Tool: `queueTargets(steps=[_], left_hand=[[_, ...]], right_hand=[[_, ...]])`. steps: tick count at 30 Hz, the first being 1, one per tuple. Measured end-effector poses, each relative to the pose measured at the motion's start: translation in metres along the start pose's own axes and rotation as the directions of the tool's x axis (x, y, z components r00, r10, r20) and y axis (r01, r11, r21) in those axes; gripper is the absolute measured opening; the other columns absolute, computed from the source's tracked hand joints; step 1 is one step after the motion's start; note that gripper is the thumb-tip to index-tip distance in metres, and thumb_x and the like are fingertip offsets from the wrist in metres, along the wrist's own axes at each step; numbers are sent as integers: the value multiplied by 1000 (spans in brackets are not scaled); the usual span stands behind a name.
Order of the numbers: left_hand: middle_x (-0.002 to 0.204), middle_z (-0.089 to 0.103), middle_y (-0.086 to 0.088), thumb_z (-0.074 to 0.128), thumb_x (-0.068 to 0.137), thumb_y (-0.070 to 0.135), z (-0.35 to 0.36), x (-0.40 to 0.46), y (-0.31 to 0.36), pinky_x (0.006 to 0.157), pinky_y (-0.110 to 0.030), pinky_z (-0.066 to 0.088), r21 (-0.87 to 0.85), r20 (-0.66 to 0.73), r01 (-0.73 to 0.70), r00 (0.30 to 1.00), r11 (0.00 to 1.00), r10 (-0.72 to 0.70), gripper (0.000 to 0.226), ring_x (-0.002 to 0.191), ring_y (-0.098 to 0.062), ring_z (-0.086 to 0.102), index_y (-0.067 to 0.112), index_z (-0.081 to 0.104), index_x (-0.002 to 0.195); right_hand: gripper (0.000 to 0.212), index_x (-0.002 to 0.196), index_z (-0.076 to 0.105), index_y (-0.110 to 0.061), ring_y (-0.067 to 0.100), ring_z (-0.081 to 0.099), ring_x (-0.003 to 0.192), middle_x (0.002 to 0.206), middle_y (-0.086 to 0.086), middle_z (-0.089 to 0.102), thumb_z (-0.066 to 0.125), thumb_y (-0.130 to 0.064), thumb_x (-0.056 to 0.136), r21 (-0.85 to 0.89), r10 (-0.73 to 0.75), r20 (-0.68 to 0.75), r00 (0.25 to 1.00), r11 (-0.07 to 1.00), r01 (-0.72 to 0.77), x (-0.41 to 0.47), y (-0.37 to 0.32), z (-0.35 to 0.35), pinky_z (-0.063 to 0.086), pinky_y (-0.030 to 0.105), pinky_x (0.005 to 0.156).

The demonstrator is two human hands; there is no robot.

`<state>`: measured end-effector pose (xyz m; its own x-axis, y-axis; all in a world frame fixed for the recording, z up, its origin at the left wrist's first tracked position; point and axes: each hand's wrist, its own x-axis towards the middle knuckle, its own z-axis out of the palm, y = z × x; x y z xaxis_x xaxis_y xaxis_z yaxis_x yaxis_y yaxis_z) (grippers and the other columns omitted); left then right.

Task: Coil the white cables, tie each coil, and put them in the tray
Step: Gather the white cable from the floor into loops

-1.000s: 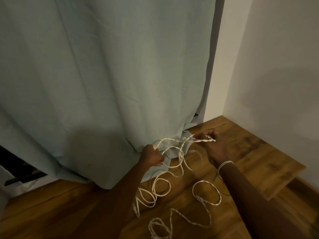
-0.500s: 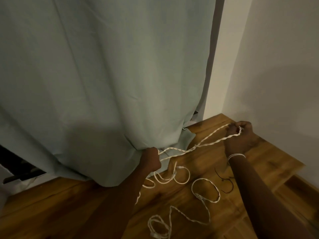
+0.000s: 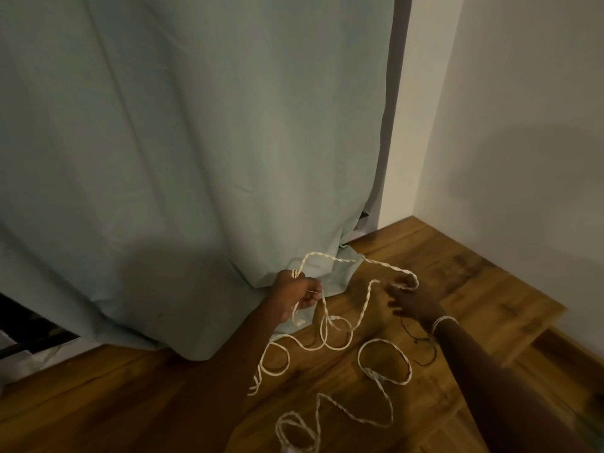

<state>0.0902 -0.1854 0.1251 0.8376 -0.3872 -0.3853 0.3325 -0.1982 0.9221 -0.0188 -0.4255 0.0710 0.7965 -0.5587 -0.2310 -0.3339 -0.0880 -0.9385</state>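
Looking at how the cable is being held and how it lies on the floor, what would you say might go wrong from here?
1. The white cable trails in crossing loops over the wooden floor, so pulling more in may tighten a tangle.
2. The left hand grips its loops beside the curtain hem, which might get gathered in.
3. The right hand holds the strand only at its fingertips, so it may slip.

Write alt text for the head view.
Two hands stretch a twisted white cable above a wooden floor: the left hand grips one end, and the right hand holds a bend. More cable lies looped below, beside a pale green curtain.
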Motion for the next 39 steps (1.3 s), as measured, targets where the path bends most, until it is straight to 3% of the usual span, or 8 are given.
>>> queueTargets(steps=[6,11,20,27,31,34,36,39], left_hand=[[83,73,-20,69,88,28,-1,0,13,66,-34,57,-30,74,-37,996,999,39,34,70,-27,71,-6,69,88],[101,72,-23,50,97,43,12,-9,31,84,-46,57,68,274,-17,962,998,-2,50,93,-35,71,-4,61,108],[99,72,-23,38,94,61,53,-22,61,79,-39,59,607,287,-177,958,775,-6,71,81,-31,73,-5,57,112],[47,54,-6,54,92,48,75,-33,88,39,-20,35,-221,675,-86,705,971,216,47,36,-13,47,14,48,60],[88,75,-15,47,95,38,97,-57,112,68,-36,58,-631,620,87,654,771,434,34,77,-26,72,14,60,75],[132,61,-8,37,100,40,104,-55,120,98,-60,43,-747,478,-27,673,664,565,40,122,-33,58,13,66,106],[140,55,5,42,97,46,100,-36,116,102,-60,36,-640,362,-253,733,725,576,43,131,-26,50,23,58,130],[119,67,11,42,96,52,96,-23,97,93,-43,49,15,282,-640,739,768,611,36,114,-28,59,33,63,118]], right_hand=[[54,123,60,-13,30,76,82,90,12,78,84,-18,74,-588,220,308,926,809,3,0,13,-32,63,46,76],[80,140,43,-34,24,61,116,131,-6,57,86,-19,73,-256,4,429,903,960,117,-14,-26,-62,60,35,83],[23,94,80,-22,18,73,90,90,1,78,67,-41,90,-78,-486,-225,845,873,482,-29,-69,-99,57,41,89],[25,106,76,-23,10,69,94,101,-3,75,59,-38,97,-234,-557,-250,792,829,509,-23,-79,-109,56,30,86],[28,107,76,-26,11,68,96,107,-6,75,56,-43,97,-399,-561,-54,826,771,497,-33,-69,-85,54,33,87],[26,108,75,-29,11,69,93,105,-10,76,56,-43,97,-461,-530,185,828,697,549,-50,-71,-64,56,37,85],[26,106,76,-31,6,68,84,95,-14,76,56,-44,97,-469,-477,308,823,677,568,-61,-79,-61,57,31,79],[23,98,76,-19,7,58,62,72,-6,68,58,-33,98,-512,-494,403,770,576,637,-76,-105,-66,44,19,59]])
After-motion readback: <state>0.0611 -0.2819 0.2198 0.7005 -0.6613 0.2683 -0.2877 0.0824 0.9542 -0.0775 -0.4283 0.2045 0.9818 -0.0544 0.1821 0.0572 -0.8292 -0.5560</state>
